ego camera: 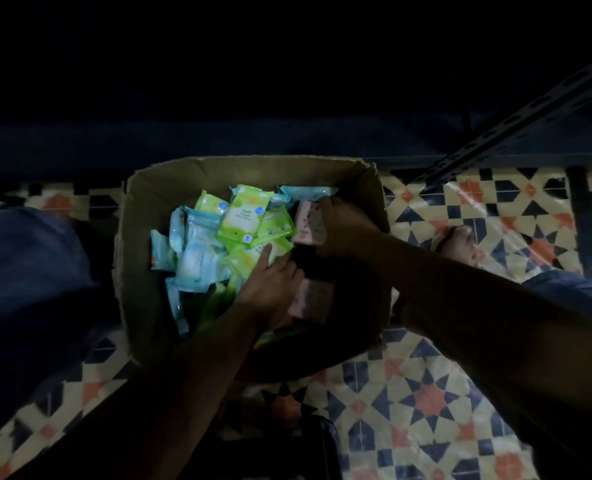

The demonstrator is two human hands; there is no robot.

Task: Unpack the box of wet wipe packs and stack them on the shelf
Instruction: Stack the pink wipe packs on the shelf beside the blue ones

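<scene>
Right hand grips pink packs by box right wall; left hand, fingers straight, rests on green pack mid-box.

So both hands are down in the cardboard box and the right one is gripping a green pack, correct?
Not quite: in the head view the right hand grips a pink pack, not a green one. Both hands, the left hand too, are in the cardboard box.
</scene>
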